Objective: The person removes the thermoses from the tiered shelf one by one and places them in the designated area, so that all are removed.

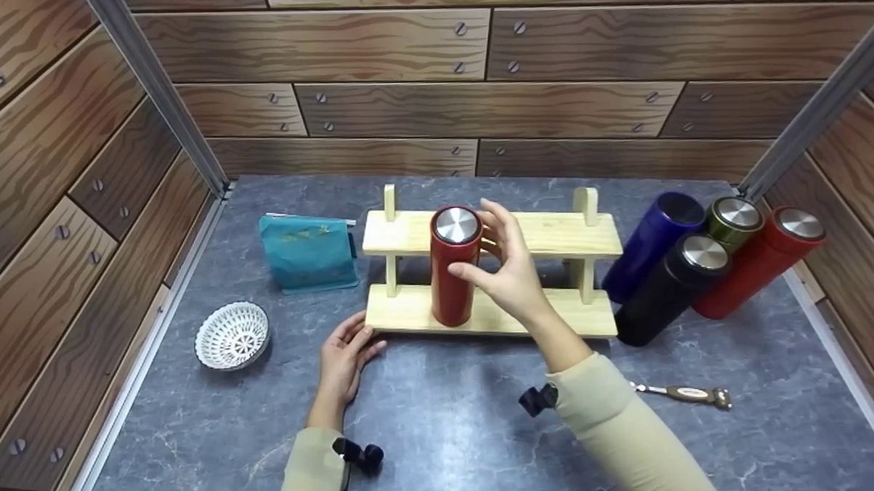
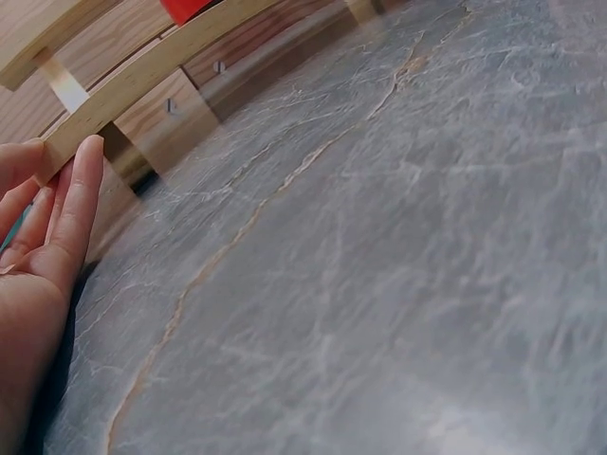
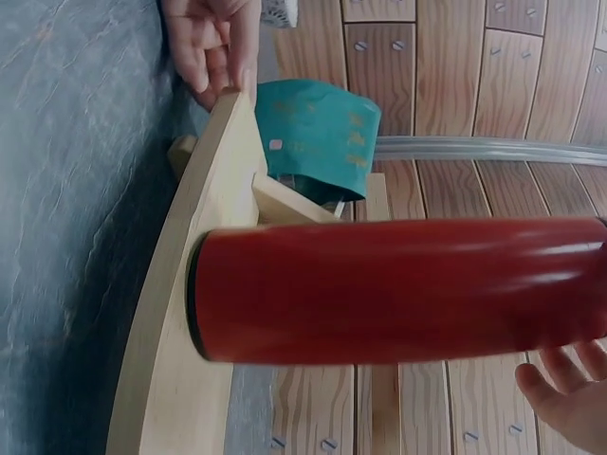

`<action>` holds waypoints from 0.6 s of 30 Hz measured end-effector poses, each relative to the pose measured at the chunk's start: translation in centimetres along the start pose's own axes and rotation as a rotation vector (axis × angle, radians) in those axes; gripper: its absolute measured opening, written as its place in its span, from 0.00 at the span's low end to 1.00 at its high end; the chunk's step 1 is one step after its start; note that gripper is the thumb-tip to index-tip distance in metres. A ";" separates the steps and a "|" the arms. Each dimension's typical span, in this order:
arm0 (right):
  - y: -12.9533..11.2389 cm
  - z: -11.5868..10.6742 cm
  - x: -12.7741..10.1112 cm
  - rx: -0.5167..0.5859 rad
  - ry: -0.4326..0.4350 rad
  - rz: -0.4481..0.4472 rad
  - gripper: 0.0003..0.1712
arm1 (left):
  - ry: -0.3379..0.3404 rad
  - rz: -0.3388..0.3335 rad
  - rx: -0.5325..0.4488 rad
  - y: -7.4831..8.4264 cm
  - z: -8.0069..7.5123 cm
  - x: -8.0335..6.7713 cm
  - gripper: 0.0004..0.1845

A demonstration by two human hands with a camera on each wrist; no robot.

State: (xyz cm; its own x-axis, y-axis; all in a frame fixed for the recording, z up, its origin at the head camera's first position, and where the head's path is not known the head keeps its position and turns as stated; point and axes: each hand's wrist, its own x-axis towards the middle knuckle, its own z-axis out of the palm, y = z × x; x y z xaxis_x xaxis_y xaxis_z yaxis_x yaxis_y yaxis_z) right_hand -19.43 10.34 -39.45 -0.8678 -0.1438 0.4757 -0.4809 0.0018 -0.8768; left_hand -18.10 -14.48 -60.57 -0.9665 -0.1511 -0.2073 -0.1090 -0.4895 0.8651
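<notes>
A red bottle (image 1: 454,281) with a silver lid stands upright on the lower shelf of a two-tier wooden rack (image 1: 553,234). My right hand (image 1: 489,251) is cupped loosely beside its upper part, thumb at the bottle's front and straight fingers behind. In the right wrist view the red bottle (image 3: 398,289) fills the frame and the fingertips (image 3: 564,393) sit just clear of it. My left hand (image 1: 349,343) lies flat on the table, its fingertips (image 2: 85,161) against the lower shelf's front left corner (image 2: 142,81). The same left hand (image 3: 213,43) shows at the rack's end (image 3: 190,313).
Blue (image 1: 651,242), black (image 1: 667,288), green (image 1: 730,221) and red (image 1: 761,263) bottles lean together right of the rack. A teal pouch (image 1: 308,251) stands behind the rack's left end, a white basket (image 1: 232,335) at the left. A brown-handled tool (image 1: 693,394) lies front right. Wood-pattern walls enclose the grey table (image 1: 451,434).
</notes>
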 end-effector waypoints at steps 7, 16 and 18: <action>0.3 0.6 0.1 -0.069 0.014 -0.016 0.40 | -0.013 0.000 -0.017 0.0 0.1 -0.1 0.26; 0.6 0.4 -1.2 -0.081 0.057 -0.094 0.38 | -0.005 -0.005 -0.021 0.1 0.1 -0.1 0.27; 0.6 0.3 -1.4 -0.083 0.062 -0.098 0.38 | -0.001 -0.011 -0.020 0.0 0.1 -0.1 0.27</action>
State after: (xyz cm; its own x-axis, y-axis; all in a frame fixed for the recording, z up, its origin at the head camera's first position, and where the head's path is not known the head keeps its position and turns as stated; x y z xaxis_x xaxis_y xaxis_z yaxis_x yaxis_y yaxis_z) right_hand -18.42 10.22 -40.68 -0.8210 -0.0861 0.5643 -0.5701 0.0726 -0.8184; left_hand -18.03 -14.42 -60.48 -0.9655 -0.1447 -0.2165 -0.1152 -0.5081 0.8536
